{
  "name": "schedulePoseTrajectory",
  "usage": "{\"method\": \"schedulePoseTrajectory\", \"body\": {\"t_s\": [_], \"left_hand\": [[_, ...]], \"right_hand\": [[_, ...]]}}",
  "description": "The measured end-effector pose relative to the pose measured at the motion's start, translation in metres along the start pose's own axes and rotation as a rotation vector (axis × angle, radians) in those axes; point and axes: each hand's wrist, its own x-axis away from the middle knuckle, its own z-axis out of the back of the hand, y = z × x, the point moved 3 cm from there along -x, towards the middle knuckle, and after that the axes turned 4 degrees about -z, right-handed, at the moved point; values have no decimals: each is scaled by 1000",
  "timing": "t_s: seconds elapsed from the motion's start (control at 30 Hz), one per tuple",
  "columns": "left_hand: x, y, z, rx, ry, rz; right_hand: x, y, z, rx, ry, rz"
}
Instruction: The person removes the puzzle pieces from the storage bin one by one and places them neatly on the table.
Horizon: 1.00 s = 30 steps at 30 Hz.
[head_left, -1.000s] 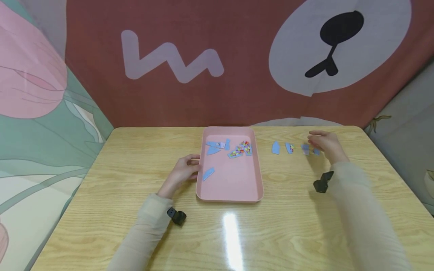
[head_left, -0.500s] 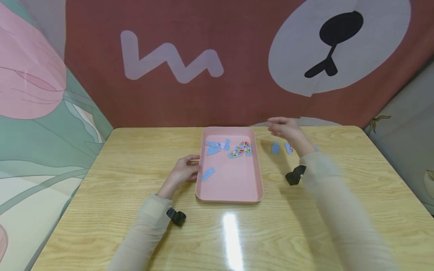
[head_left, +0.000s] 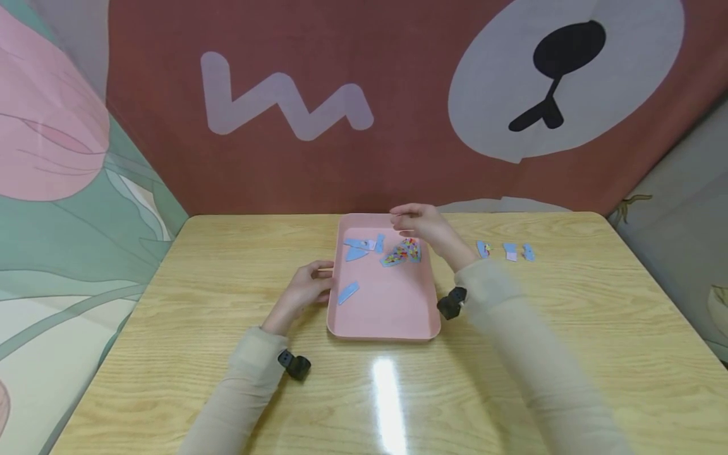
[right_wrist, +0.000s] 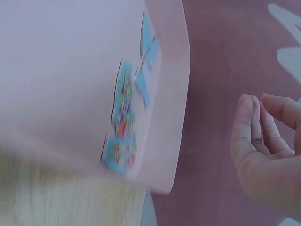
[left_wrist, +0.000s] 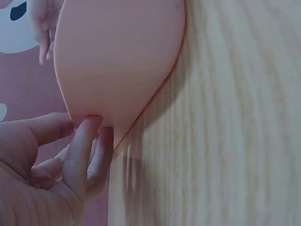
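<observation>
My left hand (head_left: 309, 282) rests its fingertips on the outer left wall of a shallow pink tray (head_left: 387, 309); in the left wrist view its fingers (left_wrist: 82, 155) touch that wall near the rim. My right hand (head_left: 423, 226) hovers over the tray's far right corner. In the right wrist view its fingers (right_wrist: 243, 120) are loosely bent toward the thumb, with nothing visible between them. Inside the tray lie flat, light blue puzzle pieces (head_left: 356, 254) at the far left, multicoloured ones (head_left: 400, 254) at the far right, and a single blue piece (head_left: 348, 292) near the left wall.
Three small blue pieces (head_left: 510, 251) lie in a row on the wooden table (head_left: 540, 328) right of the tray. A brown curtain with a bear print (head_left: 409, 170) hangs behind the table's far edge. Black wrist cameras (head_left: 452, 303) sit at both cuffs.
My right hand has moved left, from above the row of pieces on the table to over the tray. The row's leftmost piece is now hidden behind the right arm. My left hand stays put.
</observation>
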Motion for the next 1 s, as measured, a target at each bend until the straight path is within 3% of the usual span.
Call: {"method": "schedulePoseTrajectory", "body": {"t_s": [0.37, 0.8, 1.0], "left_hand": [[0, 0, 1, -5, -2, 6], [-1, -1, 1, 12, -4, -10], [-1, 0, 1, 14, -13, -10]], "right_hand": [[-7, 5, -45, 62, -3, 10], [-18, 24, -72, 299, -132, 121], [-20, 31, -78, 375, -198, 112]]}}
